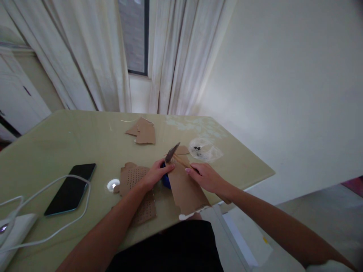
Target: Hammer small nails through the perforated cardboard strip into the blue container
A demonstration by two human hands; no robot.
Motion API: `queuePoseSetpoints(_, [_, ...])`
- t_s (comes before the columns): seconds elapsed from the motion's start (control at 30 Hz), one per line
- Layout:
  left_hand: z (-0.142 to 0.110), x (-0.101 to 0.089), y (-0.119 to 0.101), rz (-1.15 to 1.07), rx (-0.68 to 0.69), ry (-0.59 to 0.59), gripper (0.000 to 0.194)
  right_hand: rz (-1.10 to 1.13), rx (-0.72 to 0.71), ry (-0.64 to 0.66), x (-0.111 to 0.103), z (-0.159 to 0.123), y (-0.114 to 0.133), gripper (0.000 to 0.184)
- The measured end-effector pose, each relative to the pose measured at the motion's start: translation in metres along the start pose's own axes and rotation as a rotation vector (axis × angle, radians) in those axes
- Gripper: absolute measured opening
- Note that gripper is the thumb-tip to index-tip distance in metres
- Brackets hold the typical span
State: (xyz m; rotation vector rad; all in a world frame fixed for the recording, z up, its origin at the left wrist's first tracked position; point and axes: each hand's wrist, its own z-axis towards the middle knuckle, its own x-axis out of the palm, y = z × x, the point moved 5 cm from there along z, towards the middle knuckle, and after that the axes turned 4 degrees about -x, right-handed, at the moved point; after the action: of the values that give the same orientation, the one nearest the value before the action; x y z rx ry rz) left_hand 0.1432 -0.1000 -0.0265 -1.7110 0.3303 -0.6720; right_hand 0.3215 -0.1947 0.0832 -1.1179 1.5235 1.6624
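At the table edge (166, 219), arms (123, 213) angled inward, left hand (157, 173) with fingers clamped on cardboard (185, 190), right hand (206, 177) clasping hammer handle (182, 162).

A home room around me, by its look, pale curtains (93, 56) at upper left and top centre, 1 dark-framed window (134, 37) between them, white door (18, 88) at far left, plain wall (283, 83) at upper right

The greenish table (99, 143) carries cardboard pieces (146, 134), a phone (70, 189), a cable (88, 196) and probably a plastic bag (208, 152).
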Motion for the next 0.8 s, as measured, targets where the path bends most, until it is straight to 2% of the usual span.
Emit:
queuePoseSetpoints(0.4, [0.002,-0.001,0.001,0.024,0.014,-0.067,0.067,0.086,0.087,-0.107,-0.007,-0.018,-0.029,0.048])
queuePoseSetpoints(0.5, [0.002,-0.002,0.001,0.049,0.010,-0.098,0.068,0.033,0.079,-0.088,-0.007,-0.023,-0.032,0.048])
queuePoseSetpoints(0.6, [0.002,-0.003,0.000,0.050,0.012,-0.123,0.069,0.002,0.082,-0.143,-0.008,-0.027,-0.034,0.049])
queuePoseSetpoints(0.8, [0.001,-0.003,-0.001,0.044,0.009,-0.143,0.064,0.058,0.091,-0.133,-0.007,-0.025,-0.035,0.047])
